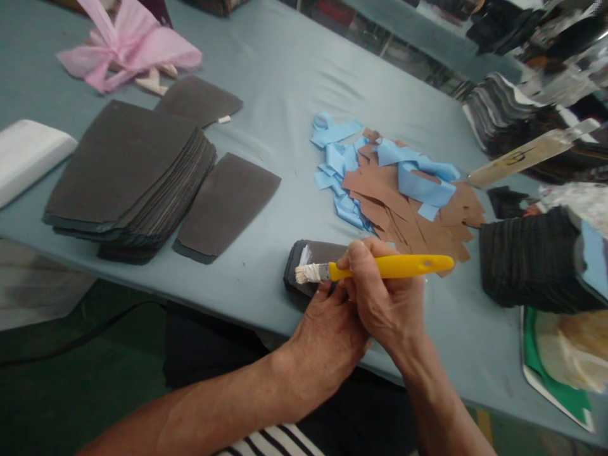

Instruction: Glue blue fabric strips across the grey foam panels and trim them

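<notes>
A flat brush with a yellow handle [413,266] is gripped in my right hand [387,304]. Its pale, white-coated bristles [308,274] touch the top of a small stack of dark panels [295,288] at the table's near edge. A white wet-looking smear [305,254] lies along the left end of the top panel. My left hand [332,332] is closed over the near side of this stack, its bent fingers pressing on it beneath my right hand. Part of the stack is hidden by both hands.
To the left are a tall stack of dark panels [126,164], a separate panel [228,206] and pink cloth [126,47]. Brown strips [384,190] and blue strips [339,158] lie beyond my hands. A dark bundle [527,259] stands on the right.
</notes>
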Available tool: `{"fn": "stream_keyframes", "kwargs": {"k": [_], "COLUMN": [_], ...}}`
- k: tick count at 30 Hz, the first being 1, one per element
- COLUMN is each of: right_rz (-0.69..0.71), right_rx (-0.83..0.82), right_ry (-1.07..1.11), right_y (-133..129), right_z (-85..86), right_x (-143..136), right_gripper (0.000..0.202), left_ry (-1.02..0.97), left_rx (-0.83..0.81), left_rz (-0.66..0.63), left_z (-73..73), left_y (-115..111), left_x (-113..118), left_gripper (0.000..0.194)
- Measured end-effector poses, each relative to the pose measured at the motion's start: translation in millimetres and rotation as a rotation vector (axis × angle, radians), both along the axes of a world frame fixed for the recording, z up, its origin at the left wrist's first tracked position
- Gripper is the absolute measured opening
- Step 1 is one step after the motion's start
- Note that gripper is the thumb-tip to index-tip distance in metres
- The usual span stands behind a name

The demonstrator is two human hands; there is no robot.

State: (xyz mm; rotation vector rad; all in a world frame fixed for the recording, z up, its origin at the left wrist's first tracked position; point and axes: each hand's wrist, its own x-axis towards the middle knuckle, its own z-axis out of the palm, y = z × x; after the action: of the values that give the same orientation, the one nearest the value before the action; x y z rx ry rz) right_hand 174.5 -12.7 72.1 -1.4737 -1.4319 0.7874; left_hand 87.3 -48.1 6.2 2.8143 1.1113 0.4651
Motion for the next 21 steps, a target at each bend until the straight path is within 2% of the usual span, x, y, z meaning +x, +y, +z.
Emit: {"fn": "stream_keyframes", "kwargs": {"k": [8, 11, 15, 19, 21], "right_rz": [-0.045, 0.001, -0.062, -0.133, -0.226], "right_rx": [0.094, 0.067, 0.118, 0.148, 0.209], "right_ry": [0.064, 0.006, -0.077, 0.105, 0.199], "right_y": [-4, -4, 0, 5, 6], "right_z": [0.5, 1.1, -3.3, -6.4, -4.9], "right_x": [0, 0, -2, -3, 0], "right_gripper": [0.041, 0.041, 0.038, 0.037, 0.038], "left_ry": [-0.023, -0.01, -0.01, -0.049, -0.065], "left_rx": [-0.015, 0.006, 0.031, 0.0, -0.051], "left_rz": [0.007, 0.013, 0.01, -0.013, -0.031], "left_z": [-5.4, -7.1, -4.3, 3.1, 6.2], "left_y": [-3, -3, -2, 1, 4], "left_x": [0, 1, 1, -6, -10], "left_gripper": [0.054, 0.051, 0.052, 0.061, 0.062]}}
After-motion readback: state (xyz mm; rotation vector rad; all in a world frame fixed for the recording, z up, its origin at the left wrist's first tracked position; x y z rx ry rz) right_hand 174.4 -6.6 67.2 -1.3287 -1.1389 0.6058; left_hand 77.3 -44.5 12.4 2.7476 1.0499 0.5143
